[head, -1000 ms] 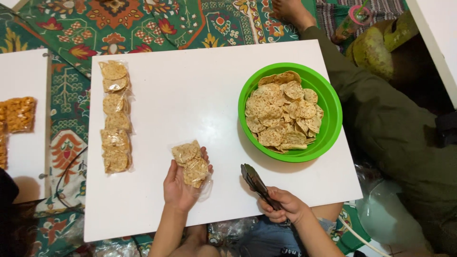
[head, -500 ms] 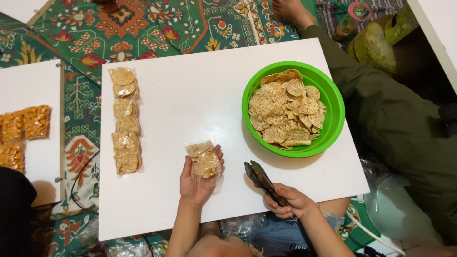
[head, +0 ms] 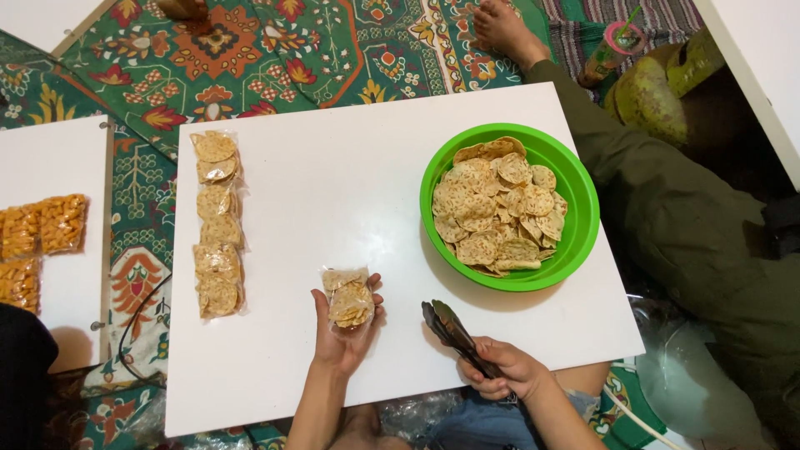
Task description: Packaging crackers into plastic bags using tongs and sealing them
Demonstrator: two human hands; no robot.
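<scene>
My left hand (head: pixel 340 333) holds a small clear bag of round crackers (head: pixel 348 298) just above the white table (head: pixel 333 167). My right hand (head: pixel 507 370) grips dark metal tongs (head: pixel 450 331), closed and pointing up-left near the table's front edge. A green bowl (head: pixel 583 208) full of loose crackers (head: pixel 498 208) stands at the right of the table. Three filled cracker bags (head: pixel 217 223) lie in a column along the left edge.
A second white table (head: pixel 58 158) at the left carries bags of orange snacks (head: pixel 40 237). Another person in olive clothes (head: pixel 683 217) sits at the right with a bare foot (head: pixel 508 29) on the patterned carpet (head: pixel 292 42). A drink cup (head: pixel 612 46) stands at the top right.
My left hand has turned the cracker bag more upright and drawn it slightly nearer. The tongs hand has barely moved. The camera view shifted a little.
</scene>
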